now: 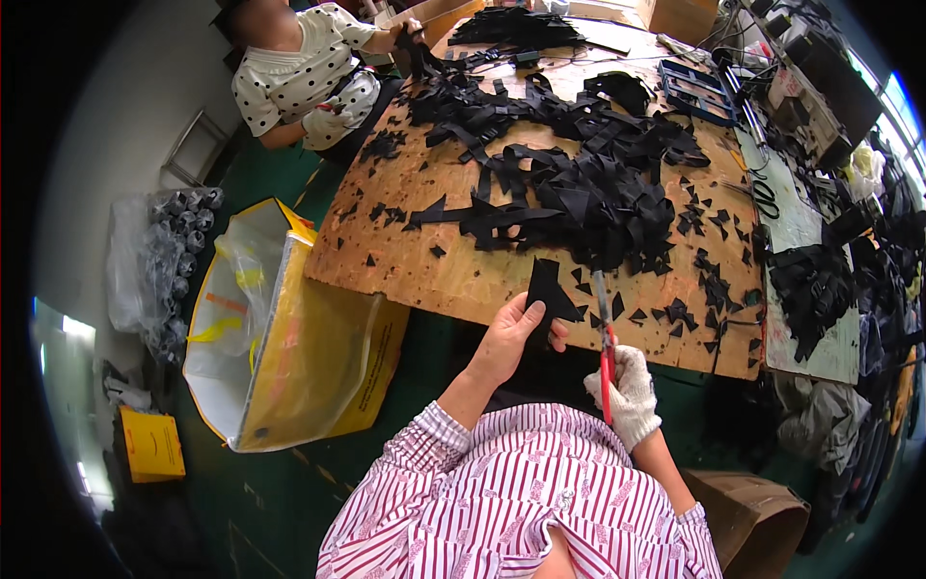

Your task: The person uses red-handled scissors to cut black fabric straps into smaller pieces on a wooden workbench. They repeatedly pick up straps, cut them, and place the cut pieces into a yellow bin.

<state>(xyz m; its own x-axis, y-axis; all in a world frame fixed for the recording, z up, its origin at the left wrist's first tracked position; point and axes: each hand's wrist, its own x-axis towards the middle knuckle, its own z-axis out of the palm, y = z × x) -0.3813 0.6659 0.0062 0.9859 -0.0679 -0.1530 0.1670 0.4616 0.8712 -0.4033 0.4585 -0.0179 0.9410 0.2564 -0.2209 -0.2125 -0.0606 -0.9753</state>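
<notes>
My bare left hand [505, 342] pinches a black fabric strap piece [547, 287] between thumb and fingers at the table's near edge. The piece stands up from the grip, with a pointed flap toward the right. My right hand [634, 394], in a white knit glove, is closed around red-handled scissors [608, 359]. Their grey blades point away from me and look edge-on, just right of the strap piece and apart from it. Beyond both hands lies a big tangled heap of black straps [588, 198]. Small black triangular offcuts [680, 314] are scattered around it.
Across the wooden table [405, 256], at the far left, a co-worker [309, 72] handles black straps, with one gloved hand. A large yellow bag [328, 357] stands left of the table. At the right are a blue tray [696, 92] and black-handled scissors [764, 196]; a cardboard box [748, 516] sits below.
</notes>
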